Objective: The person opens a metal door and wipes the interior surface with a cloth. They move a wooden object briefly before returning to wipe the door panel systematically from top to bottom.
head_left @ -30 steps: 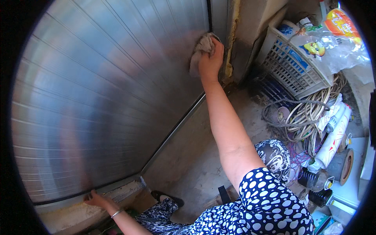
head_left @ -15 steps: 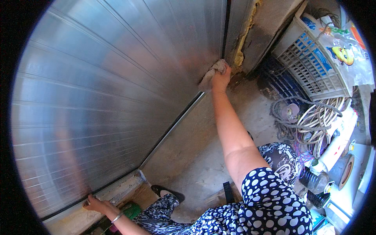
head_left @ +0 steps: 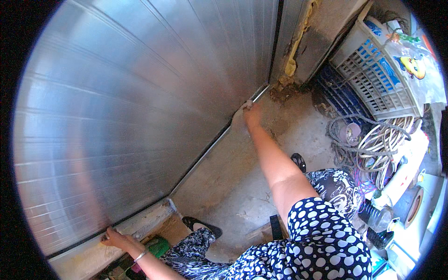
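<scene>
A large ribbed silver metal door (head_left: 154, 102) fills the left and upper part of the view. My right hand (head_left: 252, 115) is closed on a greyish cloth (head_left: 239, 116), pressed against the door's bottom edge near its far corner; hand and cloth are slightly blurred. Toward the lower left, my left hand (head_left: 116, 239), with a bangle on its wrist, has its fingers bent at the near end of the door's bottom edge and grips it there.
A light sill (head_left: 147, 219) runs under the door. On the right stand a grey plastic basket (head_left: 373, 77) and a dark blue crate (head_left: 343, 93), with coiled cables (head_left: 380, 161) and a clear plastic bottle (head_left: 380, 218) nearer me. Concrete floor (head_left: 233, 186) lies between.
My right hand has slid the cloth down and left along the door's bottom edge, away from the far corner. My left hand stays nearly in place.
</scene>
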Tool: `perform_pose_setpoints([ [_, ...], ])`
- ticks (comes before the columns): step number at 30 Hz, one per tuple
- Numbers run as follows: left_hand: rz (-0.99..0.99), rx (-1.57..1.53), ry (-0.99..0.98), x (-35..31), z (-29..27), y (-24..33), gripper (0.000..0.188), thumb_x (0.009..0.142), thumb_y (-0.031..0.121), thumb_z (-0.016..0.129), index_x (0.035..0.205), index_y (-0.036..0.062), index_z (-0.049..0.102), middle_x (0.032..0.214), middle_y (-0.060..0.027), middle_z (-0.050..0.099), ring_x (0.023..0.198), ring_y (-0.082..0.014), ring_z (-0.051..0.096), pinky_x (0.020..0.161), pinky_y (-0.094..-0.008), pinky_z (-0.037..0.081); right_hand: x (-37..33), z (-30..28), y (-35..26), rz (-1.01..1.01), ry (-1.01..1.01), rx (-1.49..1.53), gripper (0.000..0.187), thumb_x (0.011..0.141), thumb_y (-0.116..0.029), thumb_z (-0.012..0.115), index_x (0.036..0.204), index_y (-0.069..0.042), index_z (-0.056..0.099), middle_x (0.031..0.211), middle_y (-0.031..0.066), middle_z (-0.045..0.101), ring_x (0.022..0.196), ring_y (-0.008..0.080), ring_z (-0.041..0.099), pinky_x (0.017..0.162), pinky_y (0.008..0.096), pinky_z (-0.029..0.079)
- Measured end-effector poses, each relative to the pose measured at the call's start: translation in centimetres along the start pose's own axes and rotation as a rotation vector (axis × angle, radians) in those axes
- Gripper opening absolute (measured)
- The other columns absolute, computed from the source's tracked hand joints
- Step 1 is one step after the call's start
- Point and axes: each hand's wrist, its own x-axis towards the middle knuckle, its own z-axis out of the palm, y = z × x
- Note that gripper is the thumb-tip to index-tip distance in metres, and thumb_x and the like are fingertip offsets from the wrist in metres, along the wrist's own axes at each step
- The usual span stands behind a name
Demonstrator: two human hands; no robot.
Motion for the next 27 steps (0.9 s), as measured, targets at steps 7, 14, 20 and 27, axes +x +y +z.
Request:
perform_pose_setpoints([
  [7, 0.002, -0.034, -0.008, -0.2, 0.2, -0.1, 0.039, 0.075, -0.004, 0.054, 0.109, 0.0033, 0.038, 0.106, -0.0112, 0.047, 0.091, -0.0204, 0.045, 0.083, -0.0331, 0.039, -7.1, 0.4, -4.1, 0.232, -0.223, 0.365, 0.041, 0.075, -0.010, 0.067, 0.110, 0.003, 0.049, 0.100, 0.0217, 0.059, 0.094, 0.0316, 0.059, 0.081, 0.0392, 0.046],
  [14, -0.095, -0.166, -0.055, -0.2, 0.1, -0.7, 0.050, 0.076, -0.008, 0.052, 0.123, -0.0006, 0.036, 0.122, -0.0153, 0.045, 0.107, -0.0245, 0.045, 0.096, -0.0363, 0.035, -7.0, -3.0, -11.2, -0.217, 0.044, 0.500, 0.040, 0.072, -0.004, 0.063, 0.109, 0.002, 0.047, 0.108, 0.0208, 0.052, 0.105, 0.0326, 0.052, 0.092, 0.0397, 0.040],
  [20, -0.095, -0.304, -0.070, -0.1, 0.2, -1.2, 0.059, 0.075, -0.011, 0.049, 0.131, -0.0020, 0.033, 0.130, -0.0164, 0.041, 0.115, -0.0263, 0.042, 0.101, -0.0354, 0.030, -11.1, -11.1, -24.8, -0.743, 0.158, 0.344, 0.043, 0.072, -0.004, 0.064, 0.111, 0.003, 0.047, 0.109, 0.0193, 0.051, 0.106, 0.0309, 0.051, 0.093, 0.0364, 0.039],
  [27, -0.091, -0.240, -0.143, -1.5, -0.8, 1.8, 0.059, 0.075, -0.009, 0.049, 0.131, -0.0014, 0.033, 0.133, -0.0158, 0.037, 0.120, -0.0259, 0.038, 0.103, -0.0349, 0.027, -15.7, -23.3, -45.3, -1.136, 0.043, 0.305, 0.045, 0.069, -0.005, 0.068, 0.112, 0.004, 0.054, 0.106, 0.0249, 0.061, 0.101, 0.0353, 0.060, 0.083, 0.0383, 0.048],
])
